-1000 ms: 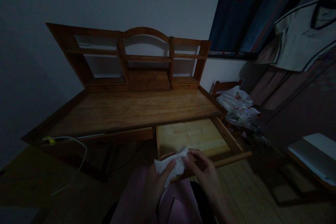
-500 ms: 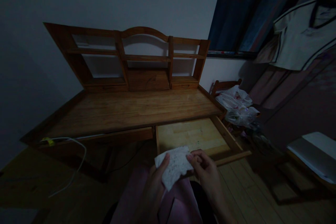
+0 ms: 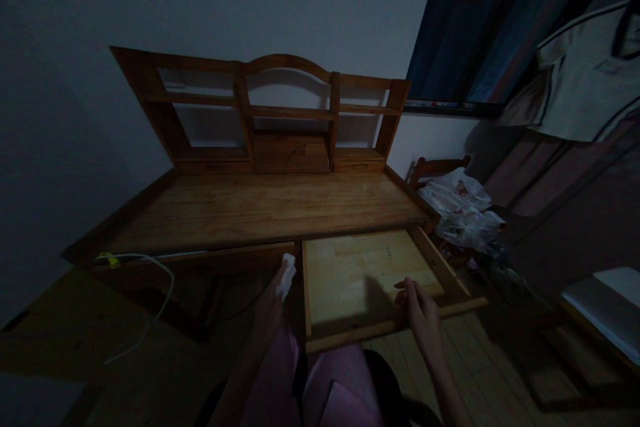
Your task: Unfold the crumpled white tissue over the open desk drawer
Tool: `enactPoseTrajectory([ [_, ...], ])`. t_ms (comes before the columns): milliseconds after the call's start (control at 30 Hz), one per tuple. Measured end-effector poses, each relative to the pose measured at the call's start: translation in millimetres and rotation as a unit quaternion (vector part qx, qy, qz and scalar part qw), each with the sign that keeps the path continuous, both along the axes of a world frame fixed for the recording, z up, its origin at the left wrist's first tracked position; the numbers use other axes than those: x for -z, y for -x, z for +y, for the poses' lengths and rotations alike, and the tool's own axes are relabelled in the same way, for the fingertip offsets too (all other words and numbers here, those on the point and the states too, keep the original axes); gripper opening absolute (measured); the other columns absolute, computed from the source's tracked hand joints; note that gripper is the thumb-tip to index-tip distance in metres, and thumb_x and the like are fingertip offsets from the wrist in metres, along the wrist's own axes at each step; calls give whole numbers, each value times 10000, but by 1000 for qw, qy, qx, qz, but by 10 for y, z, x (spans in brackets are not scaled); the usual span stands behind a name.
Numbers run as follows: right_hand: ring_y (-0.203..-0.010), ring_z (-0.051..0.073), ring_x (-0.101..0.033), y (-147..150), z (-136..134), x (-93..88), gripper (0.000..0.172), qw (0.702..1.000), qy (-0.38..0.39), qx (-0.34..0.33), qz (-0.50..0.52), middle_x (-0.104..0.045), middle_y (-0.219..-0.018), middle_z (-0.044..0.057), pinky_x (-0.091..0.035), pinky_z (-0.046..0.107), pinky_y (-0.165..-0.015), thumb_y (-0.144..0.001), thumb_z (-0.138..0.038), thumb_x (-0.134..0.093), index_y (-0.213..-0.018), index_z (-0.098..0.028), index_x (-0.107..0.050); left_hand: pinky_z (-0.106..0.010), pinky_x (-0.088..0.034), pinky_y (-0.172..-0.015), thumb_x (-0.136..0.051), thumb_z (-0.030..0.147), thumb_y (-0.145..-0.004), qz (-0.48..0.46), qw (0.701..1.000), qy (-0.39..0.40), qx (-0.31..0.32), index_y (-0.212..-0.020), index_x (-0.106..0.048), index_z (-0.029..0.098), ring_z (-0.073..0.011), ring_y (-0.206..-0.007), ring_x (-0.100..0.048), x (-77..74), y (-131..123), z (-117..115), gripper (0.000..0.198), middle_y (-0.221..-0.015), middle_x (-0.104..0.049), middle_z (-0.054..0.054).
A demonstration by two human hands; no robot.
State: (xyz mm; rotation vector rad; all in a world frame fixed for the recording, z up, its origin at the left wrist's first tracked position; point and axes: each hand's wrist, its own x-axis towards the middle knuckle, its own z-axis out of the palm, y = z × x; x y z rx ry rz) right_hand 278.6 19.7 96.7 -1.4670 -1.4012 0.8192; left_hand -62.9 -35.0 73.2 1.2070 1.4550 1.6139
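In the head view, your left hand (image 3: 269, 305) grips a white tissue (image 3: 287, 277), which sticks out at its one o'clock, long axis one to seven, upper end pointing at the desk (image 3: 290, 203). The open drawer (image 3: 350, 333) lies at three o'clock from that grip, stretching nine to three. Your right hand (image 3: 421, 310) is over its right part; I cannot tell whether those bent fingers meet.
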Motion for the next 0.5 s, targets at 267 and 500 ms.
enactPoseTrajectory([
  [267,-739,217,-660,26,-39,143,605,999,17,-14,-30,-733,-860,82,-479,293,-691,-976,-650,-340,-1043,-176,-711,-458,-221,-1236,-445,449,-974,90,980,29,174,-1345,-640,241,-265,-1454,-372,272,-292,-219,468,-1506,-503,-72],
  [500,-756,228,-662,36,-46,166,613,998,3,-13,-60,-736,-867,90,-481,298,-708,-987,-635,-314,-1059,-182,-722,-490,-336,-1182,-568,542,-878,-11,981,113,154,-1121,-759,242,-338,-1359,-486,264,-429,-630,430,-1368,-623,-92],
])
